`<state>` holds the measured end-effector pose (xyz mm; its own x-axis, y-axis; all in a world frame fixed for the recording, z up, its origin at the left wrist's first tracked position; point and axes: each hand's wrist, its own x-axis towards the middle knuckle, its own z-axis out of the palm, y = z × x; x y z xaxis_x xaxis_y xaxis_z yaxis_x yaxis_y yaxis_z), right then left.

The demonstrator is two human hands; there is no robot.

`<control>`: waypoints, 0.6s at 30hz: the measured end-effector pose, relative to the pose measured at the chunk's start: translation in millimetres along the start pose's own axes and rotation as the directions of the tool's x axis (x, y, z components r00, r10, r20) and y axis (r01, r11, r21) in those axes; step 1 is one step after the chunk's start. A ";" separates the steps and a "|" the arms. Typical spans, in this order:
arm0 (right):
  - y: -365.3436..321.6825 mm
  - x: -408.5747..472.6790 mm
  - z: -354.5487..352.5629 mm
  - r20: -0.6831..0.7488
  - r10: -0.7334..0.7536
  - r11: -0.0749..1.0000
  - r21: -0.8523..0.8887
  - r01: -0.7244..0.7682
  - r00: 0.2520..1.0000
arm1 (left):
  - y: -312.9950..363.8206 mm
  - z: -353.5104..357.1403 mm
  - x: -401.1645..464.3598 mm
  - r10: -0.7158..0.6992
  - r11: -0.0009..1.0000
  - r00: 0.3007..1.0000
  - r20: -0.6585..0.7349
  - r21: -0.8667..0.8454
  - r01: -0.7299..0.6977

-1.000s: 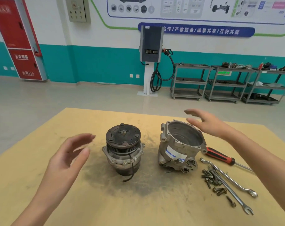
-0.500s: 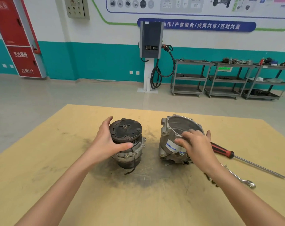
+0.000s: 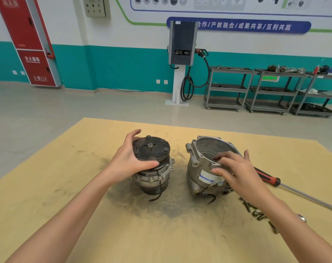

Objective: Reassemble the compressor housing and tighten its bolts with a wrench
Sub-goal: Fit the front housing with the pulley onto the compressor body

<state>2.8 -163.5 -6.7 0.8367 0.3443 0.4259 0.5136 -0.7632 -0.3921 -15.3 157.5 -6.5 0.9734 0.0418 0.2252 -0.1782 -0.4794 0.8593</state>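
On the yellow table (image 3: 70, 186), two metal parts of a compressor stand side by side, close but not touching. At the left is the dark clutch part (image 3: 152, 164) with its round black plate on top and a nut in the middle. The left hand (image 3: 131, 158) wraps around this part, with the thumb curled on the near side and the fingers curled around the far side of the round top. A black wire hangs from the part and rests on the table. At the right is the silver housing (image 3: 201, 164), which is tilted a little, with its open mouth facing up and away. The right hand (image 3: 235, 171) grips the near rim of the housing, with its fingertips curled over the edge and the thumb pressed on the outside by the white and blue sticker. Just right of that hand lies a screwdriver (image 3: 267, 178) with a red and black handle and a long metal shaft. Near the right forearm a small pile of dark bolts (image 3: 256, 213) sits on the table. Behind the table, gray carts (image 3: 228, 88) stand along the green wall.
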 end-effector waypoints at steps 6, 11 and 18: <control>-4.7 0.8 5.7 -0.035 -0.063 0.997 -0.054 0.061 0.997 | -4.7 -0.8 -0.7 0.004 1.000 1.000 -0.015 -0.027 -0.004; -5.3 1.3 6.0 -0.032 -0.079 0.994 -0.076 0.076 0.996 | -10.1 -13.8 7.2 0.006 0.998 0.998 0.063 -0.060 -0.002; -2.3 1.0 3.4 -0.029 -0.088 0.994 -0.074 0.085 0.996 | -9.5 -25.0 14.9 0.007 0.996 0.975 0.223 -0.088 0.013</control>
<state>3.1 -159.5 -8.1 0.7826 0.3939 0.4820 0.5677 -0.7694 -0.2929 -2.6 184.7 0.2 0.9797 -0.1579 0.1235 -0.1779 -0.4000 0.8991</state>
